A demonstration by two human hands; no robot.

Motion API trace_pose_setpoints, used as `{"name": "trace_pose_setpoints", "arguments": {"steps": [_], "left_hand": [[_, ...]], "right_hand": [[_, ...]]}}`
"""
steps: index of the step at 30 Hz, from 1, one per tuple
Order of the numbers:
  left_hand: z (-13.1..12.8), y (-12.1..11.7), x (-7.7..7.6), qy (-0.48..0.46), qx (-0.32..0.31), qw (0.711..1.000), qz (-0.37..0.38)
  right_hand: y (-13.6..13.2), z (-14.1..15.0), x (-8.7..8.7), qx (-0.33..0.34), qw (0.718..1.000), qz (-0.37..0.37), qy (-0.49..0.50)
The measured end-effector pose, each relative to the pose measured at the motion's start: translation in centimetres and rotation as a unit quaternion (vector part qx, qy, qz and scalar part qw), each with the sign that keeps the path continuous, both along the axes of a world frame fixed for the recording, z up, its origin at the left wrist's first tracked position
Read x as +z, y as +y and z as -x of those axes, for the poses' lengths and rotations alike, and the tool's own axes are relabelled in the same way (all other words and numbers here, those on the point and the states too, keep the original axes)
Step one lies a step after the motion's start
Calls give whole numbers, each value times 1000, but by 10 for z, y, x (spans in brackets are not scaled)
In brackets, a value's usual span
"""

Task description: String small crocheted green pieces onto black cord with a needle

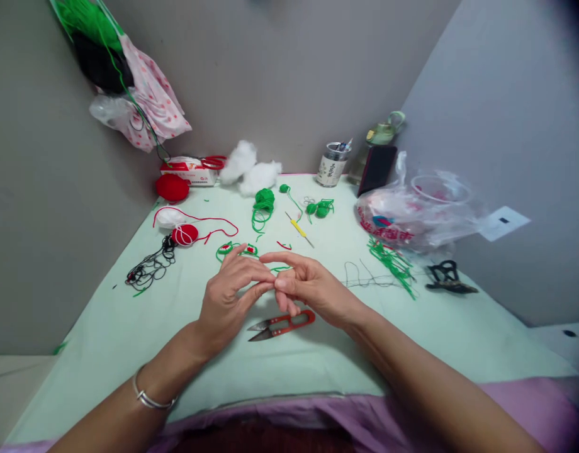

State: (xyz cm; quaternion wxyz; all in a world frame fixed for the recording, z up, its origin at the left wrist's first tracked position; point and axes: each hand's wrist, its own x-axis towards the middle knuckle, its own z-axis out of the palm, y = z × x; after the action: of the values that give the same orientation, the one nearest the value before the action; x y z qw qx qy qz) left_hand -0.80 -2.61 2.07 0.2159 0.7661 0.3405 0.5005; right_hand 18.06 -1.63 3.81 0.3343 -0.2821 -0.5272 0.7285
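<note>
My left hand (230,286) and my right hand (313,286) meet over the middle of the table, thumbs and fingertips pinched together. Whatever sits between the fingertips is too small to make out. Just below them lie orange-handled thread snips (281,324), blades pointing left. Behind my left hand are two small green crocheted pieces with red and white, one on the left (224,249) and one on the right (250,250), partly covered by the fingers. Thin dark thread (369,280) lies on the table to the right of my right hand.
Farther back are a yellow crochet hook (297,228), green yarn (264,201), white stuffing (252,170) and red yarn balls (184,234). Black cord (150,267) lies left. On the right are green yarn scraps (392,261), a plastic bag (412,214) and a black claw clip (447,277).
</note>
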Motion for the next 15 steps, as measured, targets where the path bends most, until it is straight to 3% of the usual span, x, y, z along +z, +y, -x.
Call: {"name": "trace_pose_setpoints", "arguments": {"steps": [4,8,10,12,15], "left_hand": [[0,-2,4,46,9,999,-17],[15,3,18,-33,31,985,167],[29,10,30,-168,24,960,221],[47,17,45,-305,-11,913,273],[81,24,66,-445,-6,851,278]], "right_hand": [[2,-1,1,-14,999,-38,-29],[4,-19,11,-62,984,-116,-119],[5,-36,20,-91,967,-158,-176],[7,-57,29,-118,944,-200,-236],[10,-89,39,-146,910,-243,-302]]}}
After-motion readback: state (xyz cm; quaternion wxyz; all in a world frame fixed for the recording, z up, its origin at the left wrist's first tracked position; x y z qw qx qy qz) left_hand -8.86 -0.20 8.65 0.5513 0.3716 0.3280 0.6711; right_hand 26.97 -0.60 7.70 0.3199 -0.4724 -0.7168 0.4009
